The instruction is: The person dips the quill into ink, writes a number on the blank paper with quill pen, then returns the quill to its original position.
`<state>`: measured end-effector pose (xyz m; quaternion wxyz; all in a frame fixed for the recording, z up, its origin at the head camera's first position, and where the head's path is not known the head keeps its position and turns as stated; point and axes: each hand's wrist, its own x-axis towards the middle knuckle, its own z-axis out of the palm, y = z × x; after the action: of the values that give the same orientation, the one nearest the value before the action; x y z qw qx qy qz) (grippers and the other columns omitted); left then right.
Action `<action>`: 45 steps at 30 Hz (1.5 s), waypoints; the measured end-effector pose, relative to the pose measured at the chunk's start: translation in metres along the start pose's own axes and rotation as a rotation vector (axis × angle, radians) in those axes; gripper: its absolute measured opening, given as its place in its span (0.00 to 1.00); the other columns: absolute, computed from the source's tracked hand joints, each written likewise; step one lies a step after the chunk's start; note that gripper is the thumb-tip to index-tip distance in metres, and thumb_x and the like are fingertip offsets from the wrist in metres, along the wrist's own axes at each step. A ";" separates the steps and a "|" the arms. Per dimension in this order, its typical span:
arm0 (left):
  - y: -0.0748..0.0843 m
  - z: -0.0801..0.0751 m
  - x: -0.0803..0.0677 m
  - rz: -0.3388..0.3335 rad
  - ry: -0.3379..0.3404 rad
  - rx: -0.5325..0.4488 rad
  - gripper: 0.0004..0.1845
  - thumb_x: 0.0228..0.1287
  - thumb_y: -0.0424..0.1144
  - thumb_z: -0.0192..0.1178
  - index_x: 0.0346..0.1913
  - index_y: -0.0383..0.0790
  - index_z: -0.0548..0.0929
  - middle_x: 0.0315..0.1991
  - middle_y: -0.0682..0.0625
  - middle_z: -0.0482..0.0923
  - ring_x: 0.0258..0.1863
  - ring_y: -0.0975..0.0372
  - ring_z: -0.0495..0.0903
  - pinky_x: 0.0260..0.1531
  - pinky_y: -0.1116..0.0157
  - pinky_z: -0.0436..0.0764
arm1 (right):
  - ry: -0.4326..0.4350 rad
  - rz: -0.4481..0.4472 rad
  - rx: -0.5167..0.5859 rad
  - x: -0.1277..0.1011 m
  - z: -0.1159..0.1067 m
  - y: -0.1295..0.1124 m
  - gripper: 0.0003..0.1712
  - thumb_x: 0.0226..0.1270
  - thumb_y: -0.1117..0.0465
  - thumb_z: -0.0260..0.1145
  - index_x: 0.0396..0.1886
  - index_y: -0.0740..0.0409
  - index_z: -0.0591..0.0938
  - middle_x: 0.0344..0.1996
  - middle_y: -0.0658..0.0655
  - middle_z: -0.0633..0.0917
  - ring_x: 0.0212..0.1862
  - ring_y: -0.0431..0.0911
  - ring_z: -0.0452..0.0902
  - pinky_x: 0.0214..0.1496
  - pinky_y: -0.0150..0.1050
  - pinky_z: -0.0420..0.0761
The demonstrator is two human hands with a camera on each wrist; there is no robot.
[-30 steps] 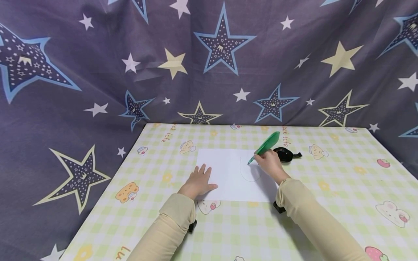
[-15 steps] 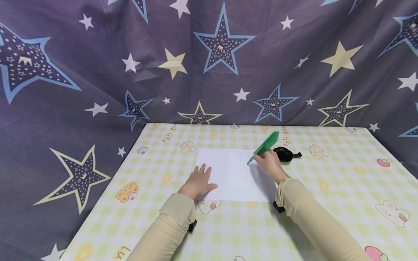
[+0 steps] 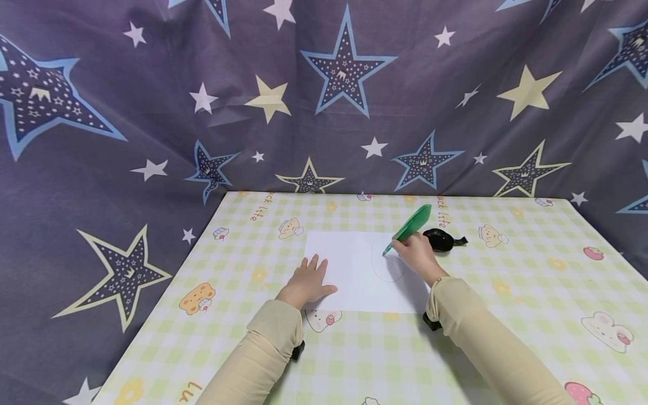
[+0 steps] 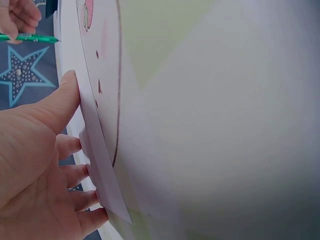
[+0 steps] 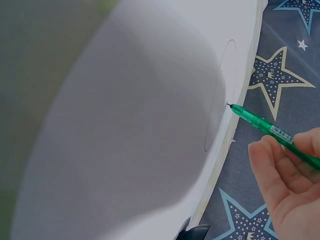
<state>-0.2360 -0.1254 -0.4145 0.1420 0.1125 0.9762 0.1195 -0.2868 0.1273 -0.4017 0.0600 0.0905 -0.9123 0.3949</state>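
Between the left hand [image 3: 306, 283] and the right hand [image 3: 420, 254], a wide passage is running over the white paper [image 3: 349, 267], while the green pen [image 3: 412, 225] is occupying its right side. Just beyond the right hand, a black object [image 3: 440, 240] is lying in the way. Along the far edge of the table [image 3: 536, 281], a starry curtain [image 3: 324, 132] is blocking.

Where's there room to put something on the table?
The table is bare from the black thing to the right edge, from the left hand to the left edge, and on the near side of the paper, between the sleeves. It's crowded by the paper's right end: right hand, pen and black thing bunch there.
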 end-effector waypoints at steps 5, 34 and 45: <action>0.000 0.000 0.000 0.003 -0.004 0.005 0.38 0.66 0.54 0.51 0.70 0.33 0.55 0.70 0.35 0.46 0.68 0.41 0.44 0.65 0.49 0.49 | -0.010 0.005 0.008 0.000 0.001 -0.002 0.13 0.65 0.64 0.57 0.41 0.69 0.82 0.19 0.60 0.81 0.18 0.43 0.65 0.23 0.36 0.66; 0.000 0.001 0.000 -0.011 -0.011 0.009 0.38 0.65 0.54 0.51 0.70 0.33 0.55 0.70 0.35 0.45 0.68 0.41 0.43 0.65 0.49 0.49 | 0.010 -0.024 -0.010 -0.001 0.006 -0.007 0.11 0.63 0.64 0.59 0.36 0.67 0.83 0.16 0.53 0.79 0.18 0.43 0.66 0.23 0.35 0.67; -0.001 0.001 0.000 0.000 -0.006 -0.006 0.38 0.66 0.54 0.51 0.70 0.33 0.55 0.70 0.35 0.45 0.68 0.41 0.43 0.65 0.49 0.48 | 0.021 -0.038 -0.023 -0.001 0.007 -0.008 0.10 0.61 0.65 0.60 0.35 0.67 0.84 0.16 0.52 0.80 0.19 0.43 0.66 0.23 0.35 0.67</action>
<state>-0.2363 -0.1257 -0.4152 0.1453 0.1125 0.9754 0.1222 -0.2843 0.1169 -0.4017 0.0781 0.1029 -0.9143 0.3839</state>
